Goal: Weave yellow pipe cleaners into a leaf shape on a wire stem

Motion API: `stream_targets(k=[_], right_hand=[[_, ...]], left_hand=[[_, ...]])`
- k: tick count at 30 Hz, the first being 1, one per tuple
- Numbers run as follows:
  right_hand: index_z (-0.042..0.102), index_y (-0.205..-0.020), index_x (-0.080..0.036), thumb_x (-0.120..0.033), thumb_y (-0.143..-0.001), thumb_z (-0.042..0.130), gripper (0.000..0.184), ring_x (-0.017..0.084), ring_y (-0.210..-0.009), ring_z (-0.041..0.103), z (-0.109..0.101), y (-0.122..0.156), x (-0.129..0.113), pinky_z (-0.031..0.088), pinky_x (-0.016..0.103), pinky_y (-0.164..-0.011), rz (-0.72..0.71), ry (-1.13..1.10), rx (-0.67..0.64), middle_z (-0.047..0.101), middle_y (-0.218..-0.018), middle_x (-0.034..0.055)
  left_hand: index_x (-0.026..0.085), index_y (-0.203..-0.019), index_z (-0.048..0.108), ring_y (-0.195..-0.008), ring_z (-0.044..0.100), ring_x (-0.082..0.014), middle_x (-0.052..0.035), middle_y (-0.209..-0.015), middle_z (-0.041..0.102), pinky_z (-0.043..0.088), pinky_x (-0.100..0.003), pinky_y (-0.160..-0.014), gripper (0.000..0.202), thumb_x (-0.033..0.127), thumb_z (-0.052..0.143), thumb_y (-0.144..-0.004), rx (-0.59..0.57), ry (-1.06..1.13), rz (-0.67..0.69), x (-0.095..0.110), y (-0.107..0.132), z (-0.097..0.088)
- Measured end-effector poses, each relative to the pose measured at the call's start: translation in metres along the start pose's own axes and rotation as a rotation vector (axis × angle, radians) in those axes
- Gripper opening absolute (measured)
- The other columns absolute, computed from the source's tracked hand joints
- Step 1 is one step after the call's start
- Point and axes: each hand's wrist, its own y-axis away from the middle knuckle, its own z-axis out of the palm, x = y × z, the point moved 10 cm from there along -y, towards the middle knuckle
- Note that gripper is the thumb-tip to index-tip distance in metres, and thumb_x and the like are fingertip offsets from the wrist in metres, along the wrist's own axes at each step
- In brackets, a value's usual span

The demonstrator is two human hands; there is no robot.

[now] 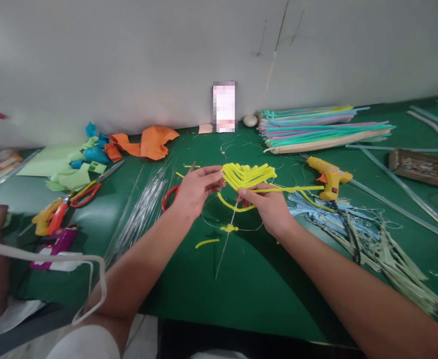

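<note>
I am holding a yellow ribbed piece [254, 173] up over the middle of the table [192, 304], between my two hands. Its ribs are slanting down to a point, and that point is sitting at my right thumb. The piece is lying wider across than deep, spreading up and away from the right grip, while a thin wire stem [221, 257] is running down and slightly left from below it, passing a small yellow cluster [229, 228]. My right hand [271, 205] is nearer the stem's top and is pinching the lower point narrowly; a loose yellow strand [293, 189] is reaching out rightward from that grip. My left hand [200, 187] is closing its fingertips on the piece's left edge. Further out, red-handled scissors [169, 198] are lying beside my left wrist, with silver wires [140, 214] beyond. A yellow glue gun [331, 174] is resting to the right, near the strand's end, and bundled fuzzy stems [327, 137] are lying behind it against the wall [147, 65].
</note>
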Motion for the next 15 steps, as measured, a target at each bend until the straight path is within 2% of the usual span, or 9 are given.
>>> stream_targets(k=[3,6,10,15], right_hand=[[0.073,-0.063,-0.018,-0.040,-0.071,0.076,0.024,0.014,-0.056,0.057,0.000,0.000,0.000,0.046,0.030,-0.060,0.002,0.003,0.000,0.067,-0.061,0.0035],[0.073,-0.063,-0.019,-0.040,-0.071,0.076,0.024,0.014,-0.056,0.057,0.001,0.000,0.000,0.046,0.030,-0.060,-0.003,-0.002,-0.007,0.067,-0.061,0.0034],[0.073,-0.063,-0.019,-0.040,-0.071,0.076,0.023,0.014,-0.057,0.057,0.002,0.000,-0.001,0.047,0.030,-0.061,-0.007,-0.004,-0.013,0.068,-0.062,0.0034],[0.073,-0.063,-0.019,-0.041,-0.072,0.075,0.023,0.014,-0.056,0.057,0.006,0.001,-0.002,0.046,0.030,-0.059,-0.006,0.017,-0.043,0.067,-0.060,0.0031]], left_hand=[[0.014,-0.088,0.071,-0.065,0.064,-0.0103,-0.0024,-0.071,0.070,0.052,-0.025,-0.070,0.024,0.019,0.079,-0.066,-0.026,0.032,-0.070,-0.006,-0.001,0.000],[0.015,-0.087,0.071,-0.065,0.064,-0.0106,-0.0024,-0.071,0.070,0.052,-0.026,-0.071,0.024,0.019,0.080,-0.065,-0.025,0.046,-0.078,-0.007,0.000,-0.001],[0.015,-0.084,0.072,-0.062,0.062,-0.0089,-0.0013,-0.069,0.069,0.050,-0.025,-0.069,0.022,0.018,0.080,-0.064,0.008,0.038,-0.025,-0.001,0.001,0.000],[0.015,-0.083,0.073,-0.054,0.056,-0.0071,0.0004,-0.065,0.065,0.046,-0.024,-0.059,0.020,0.022,0.079,-0.065,0.061,-0.029,0.067,0.005,0.000,-0.002]])
